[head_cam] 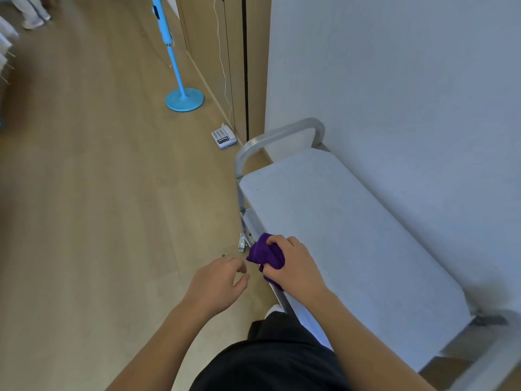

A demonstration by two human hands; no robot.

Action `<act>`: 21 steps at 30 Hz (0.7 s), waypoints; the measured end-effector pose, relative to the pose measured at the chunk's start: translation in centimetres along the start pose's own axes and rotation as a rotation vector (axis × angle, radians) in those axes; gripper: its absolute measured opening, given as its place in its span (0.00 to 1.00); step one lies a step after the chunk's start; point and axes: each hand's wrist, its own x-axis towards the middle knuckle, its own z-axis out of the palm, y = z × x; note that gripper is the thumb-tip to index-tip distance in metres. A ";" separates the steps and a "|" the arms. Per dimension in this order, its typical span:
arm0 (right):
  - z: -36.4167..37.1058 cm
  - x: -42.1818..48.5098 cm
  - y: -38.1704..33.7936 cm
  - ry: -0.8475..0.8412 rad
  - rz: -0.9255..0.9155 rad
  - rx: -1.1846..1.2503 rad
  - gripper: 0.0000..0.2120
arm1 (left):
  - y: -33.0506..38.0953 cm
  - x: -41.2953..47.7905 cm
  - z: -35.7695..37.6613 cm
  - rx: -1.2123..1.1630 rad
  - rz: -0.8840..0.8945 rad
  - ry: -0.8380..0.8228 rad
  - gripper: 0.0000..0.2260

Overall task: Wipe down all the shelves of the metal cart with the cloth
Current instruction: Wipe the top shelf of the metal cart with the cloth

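Head view: right hand point(293, 266) fingers clench the purple cloth point(265, 255) at the cart point(338, 221) edge, left hand point(217, 280) fingers loosely curled, empty

The flat grey top shelf of the metal cart point(344, 221) lies bare from near to far, closed on the right by the pale wall point(408, 80) and at the far end by the curved metal handle point(279, 135). Left of it, the wooden floor point(98, 179) lies open as far as the white desk telephone point(224, 136) and blue fan stand point(184, 98).

Soft even light, faint shadows; wide-angle bending at edges; upper-left corner blurred, perhaps motion.
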 end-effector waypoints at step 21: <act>2.9 18.9 5.1 0.114 0.443 -0.146 0.23 | -5.4 26.1 -1.6 0.057 0.278 -0.249 0.11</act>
